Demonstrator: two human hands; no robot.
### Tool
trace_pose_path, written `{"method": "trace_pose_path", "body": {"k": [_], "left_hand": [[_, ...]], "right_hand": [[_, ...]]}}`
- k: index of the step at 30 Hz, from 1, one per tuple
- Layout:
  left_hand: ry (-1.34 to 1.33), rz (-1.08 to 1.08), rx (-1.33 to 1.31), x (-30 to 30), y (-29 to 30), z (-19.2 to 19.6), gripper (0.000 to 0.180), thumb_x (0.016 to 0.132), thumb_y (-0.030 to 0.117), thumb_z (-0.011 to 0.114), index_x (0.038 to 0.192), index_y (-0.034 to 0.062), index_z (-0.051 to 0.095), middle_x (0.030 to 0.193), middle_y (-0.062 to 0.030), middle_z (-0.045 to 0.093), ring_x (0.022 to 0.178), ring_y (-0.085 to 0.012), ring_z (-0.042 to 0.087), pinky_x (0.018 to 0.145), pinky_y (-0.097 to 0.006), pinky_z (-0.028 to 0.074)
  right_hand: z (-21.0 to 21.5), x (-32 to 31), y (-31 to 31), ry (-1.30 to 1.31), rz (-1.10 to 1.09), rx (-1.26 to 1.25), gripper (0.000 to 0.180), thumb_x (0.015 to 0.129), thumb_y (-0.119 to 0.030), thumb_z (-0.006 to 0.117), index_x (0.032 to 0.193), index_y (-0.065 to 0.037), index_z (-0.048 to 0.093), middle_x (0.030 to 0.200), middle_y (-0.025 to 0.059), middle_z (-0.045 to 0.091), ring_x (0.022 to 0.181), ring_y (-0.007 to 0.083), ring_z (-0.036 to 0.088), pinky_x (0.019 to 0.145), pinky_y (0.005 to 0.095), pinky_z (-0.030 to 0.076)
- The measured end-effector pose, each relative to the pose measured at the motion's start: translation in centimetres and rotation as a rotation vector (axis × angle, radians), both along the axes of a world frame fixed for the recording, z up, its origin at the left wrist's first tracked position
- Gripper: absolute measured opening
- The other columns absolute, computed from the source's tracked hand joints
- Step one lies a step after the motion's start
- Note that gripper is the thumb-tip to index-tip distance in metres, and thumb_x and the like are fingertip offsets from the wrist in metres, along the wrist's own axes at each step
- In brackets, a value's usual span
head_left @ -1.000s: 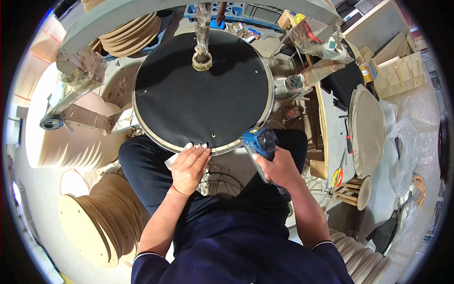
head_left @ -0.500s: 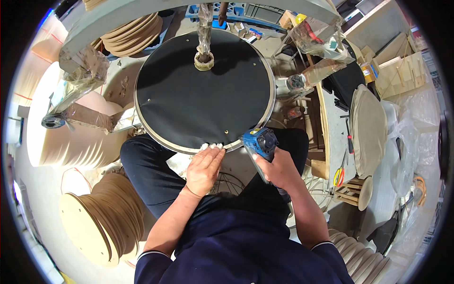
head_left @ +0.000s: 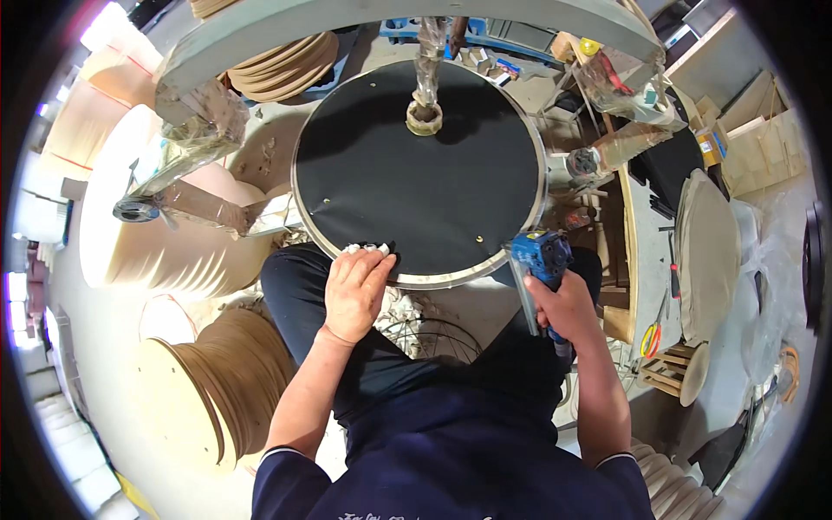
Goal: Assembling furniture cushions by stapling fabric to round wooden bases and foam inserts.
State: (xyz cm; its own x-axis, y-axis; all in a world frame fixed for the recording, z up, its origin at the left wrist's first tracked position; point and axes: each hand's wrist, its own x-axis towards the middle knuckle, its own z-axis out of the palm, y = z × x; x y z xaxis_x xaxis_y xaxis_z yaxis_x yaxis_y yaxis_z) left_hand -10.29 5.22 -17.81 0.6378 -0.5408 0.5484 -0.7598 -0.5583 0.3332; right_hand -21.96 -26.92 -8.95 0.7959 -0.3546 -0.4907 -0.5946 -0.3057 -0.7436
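A round panel [head_left: 425, 182] covered in black fabric lies in front of me, with a pale band round its edge. My left hand [head_left: 354, 299] is at its near left rim. White coverings wrap its fingertips, which are closed on the edge of the black fabric [head_left: 392, 246], slightly bunched there. My right hand [head_left: 565, 305] grips a blue staple gun [head_left: 539, 256] by the handle. The tool's nose is at the panel's near right rim; whether it touches, I cannot tell. A few small light marks dot the fabric.
A grey frame [head_left: 390, 30] with plastic-wrapped arms surrounds the panel, one post reaching over it. Brown discs [head_left: 290, 69] are stacked at the far left, a tan spool-like stack [head_left: 234, 381] nearer. Scissors [head_left: 652, 338] lie on the right-hand bench [head_left: 646, 269].
The whole view has shifted, so the panel appears farther right. Along its rim, my left hand has moved left and the staple gun slightly right, widening the space between them.
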Motion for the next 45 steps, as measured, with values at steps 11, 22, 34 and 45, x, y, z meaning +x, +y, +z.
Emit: {"method": "trace_pose_path", "body": {"k": [11, 22, 34, 45], "left_hand": [[-0.04, -0.092, -0.073, 1.1, 0.8, -1.0, 0.029, 0.075, 0.001, 0.078, 0.104, 0.0044, 0.076, 0.105, -0.0063, 0.072, 0.098, -0.0263, 0.069, 0.089, -0.042, 0.057], [0.018, -0.192, 0.073, 1.0, 1.0, -0.3, 0.034, 0.076, 0.003, 0.073, 0.11, 0.0, 0.074, 0.107, -0.0085, 0.071, 0.101, -0.0265, 0.068, 0.093, -0.041, 0.057], [-0.012, -0.163, 0.072, -1.2, 0.1, -0.2, 0.039, 0.077, 0.005, 0.084, 0.116, 0.004, 0.077, 0.109, -0.0056, 0.07, 0.102, -0.0267, 0.066, 0.088, -0.04, 0.057], [-0.058, -0.123, 0.021, -2.4, -2.3, -0.6, 0.031, 0.081, 0.005, 0.081, 0.111, 0.0046, 0.077, 0.104, -0.0012, 0.069, 0.097, -0.0204, 0.066, 0.086, -0.036, 0.058]], "right_hand": [[-0.6, -0.1, -0.6, 0.019, -0.035, 0.043, 0.024, 0.1, -0.028, 0.07, 0.095, -0.004, 0.068, 0.063, -0.0008, 0.057, 0.048, 0.0098, 0.055, 0.049, 0.0277, 0.046], [-0.9, -0.1, -1.1, -0.06, -0.021, 0.024, 0.026, 0.099, -0.029, 0.07, 0.099, -0.004, 0.068, 0.063, -0.0002, 0.059, 0.05, 0.0089, 0.057, 0.05, 0.0269, 0.047], [0.4, -0.8, 0.8, 0.003, 0.024, 0.099, 0.031, 0.096, -0.029, 0.074, 0.094, 0.001, 0.067, 0.062, 0.0026, 0.062, 0.052, 0.0101, 0.06, 0.052, 0.0293, 0.047], [0.7, -0.2, 1.5, 0.051, 0.073, -0.001, 0.033, 0.097, -0.031, 0.073, 0.091, 0.0, 0.065, 0.064, 0.0024, 0.061, 0.052, 0.0117, 0.061, 0.052, 0.0298, 0.05]]}}
